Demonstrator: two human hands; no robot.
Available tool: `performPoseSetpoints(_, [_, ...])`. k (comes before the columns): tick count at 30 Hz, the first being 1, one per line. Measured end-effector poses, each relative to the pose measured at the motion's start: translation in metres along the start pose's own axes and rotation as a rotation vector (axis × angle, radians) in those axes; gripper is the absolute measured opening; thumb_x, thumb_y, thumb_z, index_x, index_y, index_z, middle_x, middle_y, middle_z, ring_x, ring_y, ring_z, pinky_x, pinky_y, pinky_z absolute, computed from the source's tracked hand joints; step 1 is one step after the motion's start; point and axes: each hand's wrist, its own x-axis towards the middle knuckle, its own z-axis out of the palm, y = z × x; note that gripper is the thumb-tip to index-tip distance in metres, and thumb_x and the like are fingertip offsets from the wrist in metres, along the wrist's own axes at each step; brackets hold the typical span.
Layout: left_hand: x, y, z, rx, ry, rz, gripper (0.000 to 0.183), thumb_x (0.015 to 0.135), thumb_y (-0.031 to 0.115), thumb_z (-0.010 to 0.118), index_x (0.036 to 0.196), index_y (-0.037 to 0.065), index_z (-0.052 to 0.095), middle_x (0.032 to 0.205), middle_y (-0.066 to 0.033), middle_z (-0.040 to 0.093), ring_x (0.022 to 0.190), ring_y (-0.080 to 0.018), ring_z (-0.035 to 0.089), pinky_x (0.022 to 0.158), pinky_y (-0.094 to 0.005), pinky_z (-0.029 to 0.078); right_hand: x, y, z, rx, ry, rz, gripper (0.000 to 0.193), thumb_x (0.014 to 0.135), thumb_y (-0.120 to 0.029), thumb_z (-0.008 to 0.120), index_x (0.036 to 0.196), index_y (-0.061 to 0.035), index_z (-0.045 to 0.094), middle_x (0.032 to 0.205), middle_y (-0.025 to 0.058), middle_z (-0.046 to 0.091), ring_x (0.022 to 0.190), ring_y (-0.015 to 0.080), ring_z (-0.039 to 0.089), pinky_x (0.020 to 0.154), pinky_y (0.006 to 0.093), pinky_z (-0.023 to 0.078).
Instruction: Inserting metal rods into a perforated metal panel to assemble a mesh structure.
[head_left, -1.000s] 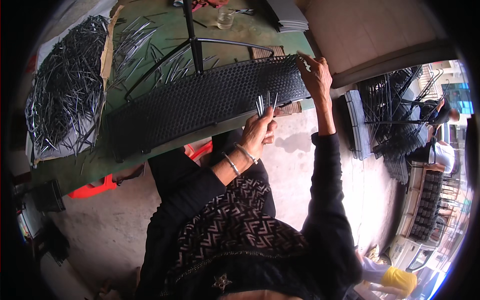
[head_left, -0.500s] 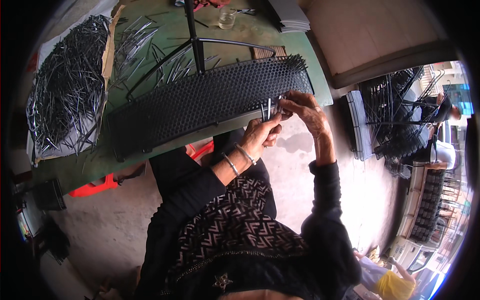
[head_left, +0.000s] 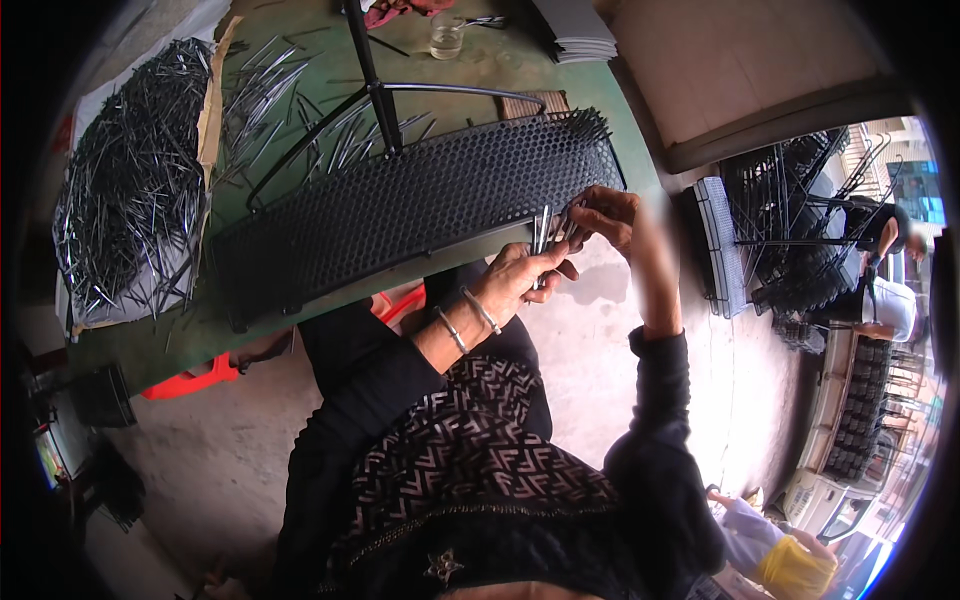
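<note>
My left hand (head_left: 515,280) is closed round several thin silver metal strips (head_left: 541,230), which stick up out of the fist. Just beyond it, the fingers of my right hand (head_left: 608,218) are pinched together at the upper end of a strip, close to the left fingertips. Both hands are at the front edge of a long black perforated mesh panel (head_left: 400,190), near its right end. The panel has a dark frame and lies slanting along the table's near side. Rows of strip ends stand up at its far right corner.
A lined carton (head_left: 212,120) heaped with loose metal strips (head_left: 135,170) fills the left of the green table (head_left: 490,75). Black rods (head_left: 380,100) rise behind the panel. A glass (head_left: 446,42) and stacked grey sheets (head_left: 585,45) are farther back. More black racks (head_left: 800,230) stand at right.
The strips in my left hand have tilted and shifted slightly. My right hand has moved a little to the right, its wrist blurred. The whole view has shifted slightly.
</note>
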Motion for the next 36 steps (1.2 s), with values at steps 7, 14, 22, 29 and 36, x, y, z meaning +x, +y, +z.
performPoseSetpoints(7, [0.004, 0.002, -0.007, -0.074, 0.140, 0.026, 0.040, 0.098, 0.044, 0.049, 0.113, 0.008, 0.056, 0.093, -0.0098, 0.066, 0.057, -0.0020, 0.038, 0.046, -0.0168, 0.027, 0.010, -0.007, -0.018, -0.218, 0.497, -0.350, 0.014, 0.090, -0.008, 0.059, 0.096, 0.0037, 0.065, 0.078, 0.0080, 0.068, 0.074, 0.0136, 0.064, 0.071, 0.0252, 0.050])
performPoseSetpoints(14, [0.011, -0.014, 0.002, -0.139, 0.316, -0.026, 0.029, 0.097, 0.038, 0.054, 0.098, 0.009, 0.055, 0.074, -0.0042, 0.057, 0.051, -0.0036, 0.031, 0.046, -0.0184, 0.025, 0.049, 0.009, -0.040, -0.464, 0.860, -0.609, 0.011, 0.090, -0.004, 0.058, 0.095, 0.0007, 0.066, 0.078, 0.0063, 0.069, 0.075, 0.0110, 0.065, 0.070, 0.0249, 0.050])
performPoseSetpoints(22, [0.006, -0.010, 0.000, -0.122, 0.228, -0.063, 0.037, 0.097, 0.045, 0.051, 0.095, 0.008, 0.055, 0.065, 0.0049, 0.043, 0.048, -0.0026, 0.027, 0.045, -0.0194, 0.024, 0.059, 0.014, -0.041, -0.535, 0.871, -0.633, 0.016, 0.082, 0.008, 0.054, 0.090, -0.0013, 0.064, 0.077, 0.0072, 0.067, 0.071, 0.0147, 0.065, 0.066, 0.0265, 0.051])
performPoseSetpoints(29, [0.006, -0.007, 0.005, -0.129, 0.233, -0.041, 0.041, 0.097, 0.051, 0.048, 0.093, 0.011, 0.052, 0.063, 0.0063, 0.040, 0.046, -0.0017, 0.026, 0.043, -0.0188, 0.023, 0.054, 0.007, -0.044, -0.564, 0.828, -0.538, 0.016, 0.084, 0.003, 0.053, 0.090, -0.0027, 0.067, 0.077, 0.0087, 0.068, 0.070, 0.0147, 0.065, 0.066, 0.0269, 0.050])
performPoseSetpoints(36, [0.001, -0.004, 0.007, -0.086, 0.210, 0.001, 0.039, 0.098, 0.048, 0.049, 0.094, 0.010, 0.052, 0.064, 0.0052, 0.039, 0.049, -0.0026, 0.028, 0.046, -0.0195, 0.024, 0.060, 0.000, -0.041, -0.529, 0.710, -0.272, 0.018, 0.088, -0.014, 0.057, 0.096, -0.0025, 0.069, 0.075, 0.0050, 0.069, 0.072, 0.0098, 0.063, 0.070, 0.0244, 0.048])
